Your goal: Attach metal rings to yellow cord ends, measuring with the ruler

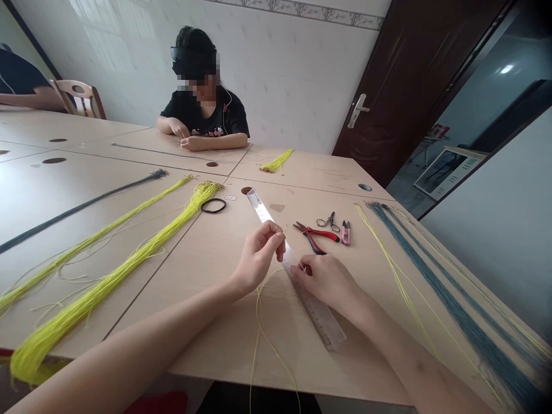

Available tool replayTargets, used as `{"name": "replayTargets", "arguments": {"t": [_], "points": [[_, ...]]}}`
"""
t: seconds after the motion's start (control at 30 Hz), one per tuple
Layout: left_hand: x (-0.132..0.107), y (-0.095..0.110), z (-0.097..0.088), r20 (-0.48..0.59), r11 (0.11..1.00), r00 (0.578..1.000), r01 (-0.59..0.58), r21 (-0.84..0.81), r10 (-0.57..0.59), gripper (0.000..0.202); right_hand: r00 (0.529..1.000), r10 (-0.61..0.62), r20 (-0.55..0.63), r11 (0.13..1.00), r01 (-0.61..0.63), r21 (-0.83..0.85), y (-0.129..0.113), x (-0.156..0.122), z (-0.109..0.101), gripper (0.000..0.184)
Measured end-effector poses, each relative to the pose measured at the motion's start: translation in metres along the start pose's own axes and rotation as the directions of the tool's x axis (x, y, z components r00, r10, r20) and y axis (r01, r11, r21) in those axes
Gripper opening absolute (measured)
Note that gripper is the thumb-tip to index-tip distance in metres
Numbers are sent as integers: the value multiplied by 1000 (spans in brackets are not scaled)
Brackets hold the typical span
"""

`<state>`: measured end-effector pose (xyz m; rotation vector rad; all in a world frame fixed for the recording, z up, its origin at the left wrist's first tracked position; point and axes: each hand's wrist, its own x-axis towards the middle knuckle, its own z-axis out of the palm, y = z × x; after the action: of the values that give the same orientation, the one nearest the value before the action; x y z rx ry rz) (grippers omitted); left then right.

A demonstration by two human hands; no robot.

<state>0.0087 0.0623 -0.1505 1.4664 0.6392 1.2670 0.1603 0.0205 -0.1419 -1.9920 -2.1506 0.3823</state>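
Note:
My left hand is raised a little above the table, its fingers pinched on a thin yellow cord that hangs down over the table's front edge. My right hand rests on a clear plastic ruler that lies diagonally on the table, and its fingertips are pinched together on the other end of the same cord. The two hands are a few centimetres apart over the ruler.
Red-handled pliers, small scissors and pink snips lie beyond the ruler. Yellow cord bundles stretch at left, blue-grey cords at right. A black hair tie lies nearby. A person sits opposite.

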Motion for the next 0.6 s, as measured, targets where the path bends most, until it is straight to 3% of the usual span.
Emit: {"name": "replayTargets", "arguments": {"t": [0.37,0.5,0.6], "points": [[0,0,1,46,999,999,21,25,-23,18,997,-13,-75,983,27,179,-2,-2,-4,37],[-1,0,1,117,997,991,67,24,-69,16,971,-95,-220,932,164,322,-3,-4,-4,42],[-2,-1,1,179,994,977,109,32,-113,16,950,-182,-254,908,262,327,-2,-4,-1,31]]}}
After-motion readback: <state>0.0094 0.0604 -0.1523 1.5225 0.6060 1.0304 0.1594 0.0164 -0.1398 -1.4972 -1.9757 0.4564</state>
